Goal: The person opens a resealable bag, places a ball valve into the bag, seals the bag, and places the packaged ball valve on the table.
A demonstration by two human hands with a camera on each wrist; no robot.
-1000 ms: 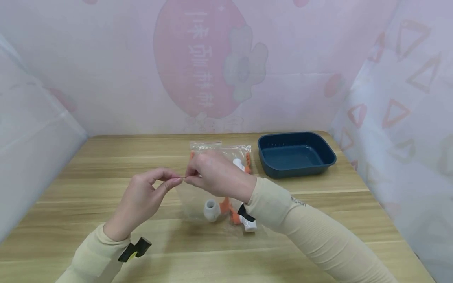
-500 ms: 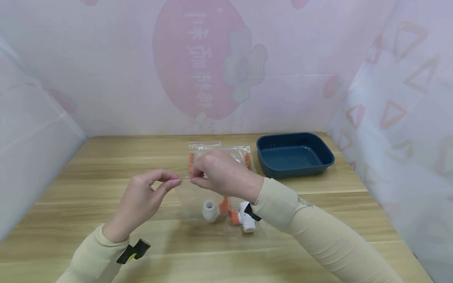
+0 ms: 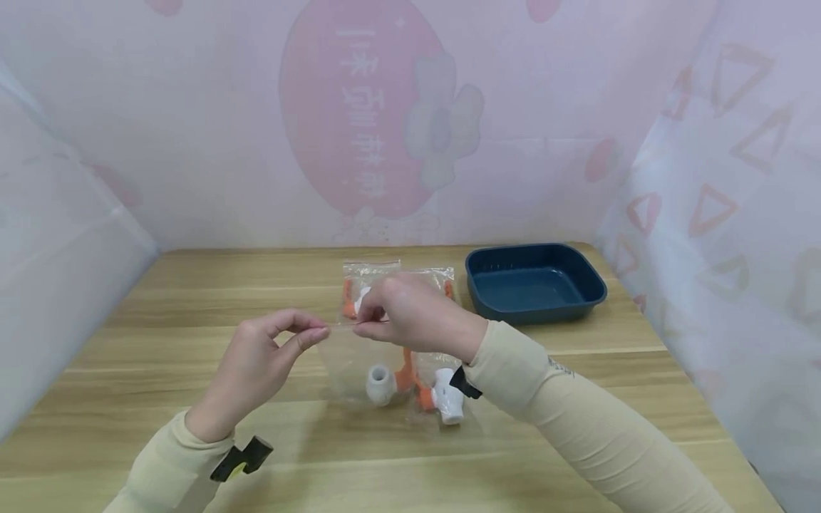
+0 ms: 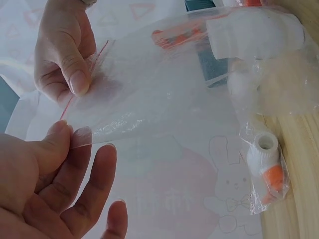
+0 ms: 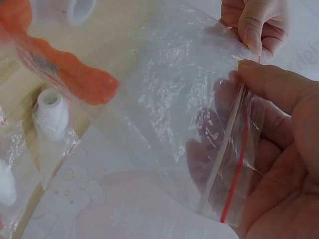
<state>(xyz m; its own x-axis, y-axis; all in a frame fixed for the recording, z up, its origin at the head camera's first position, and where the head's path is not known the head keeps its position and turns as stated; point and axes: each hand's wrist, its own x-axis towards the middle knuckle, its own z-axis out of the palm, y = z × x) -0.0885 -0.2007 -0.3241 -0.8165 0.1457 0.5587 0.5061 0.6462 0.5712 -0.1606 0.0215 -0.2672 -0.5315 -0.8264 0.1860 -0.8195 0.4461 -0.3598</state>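
A clear zip-lock bag [image 3: 346,363] hangs between both hands, its mouth edge stretched level in the head view. Thumb and index finger of my left hand [image 3: 253,367] pinch one corner of that edge. Partway along the seal, my right hand [image 3: 420,313] pinches the bag between thumb and fingers, clear of the left hand. Inside lies a white plastic ball valve [image 4: 254,32] with an orange handle [image 5: 75,72]. The red seal line [image 5: 234,184] continues past the right thumb in the right wrist view, where fingers show through the film.
Another bagged white-and-orange valve [image 3: 449,399] lies on the wooden table [image 3: 288,470], just right of the held bag. Further bagged valves [image 3: 351,303] lie behind the right hand. A dark blue basin [image 3: 535,310] stands at the back right. Printed cloth walls [image 3: 224,142] enclose the table.
My right hand has slid rightward along the bag's mouth, away from the left hand, widening the stretch of edge between them. The left hand has stayed in place, pinching the corner.
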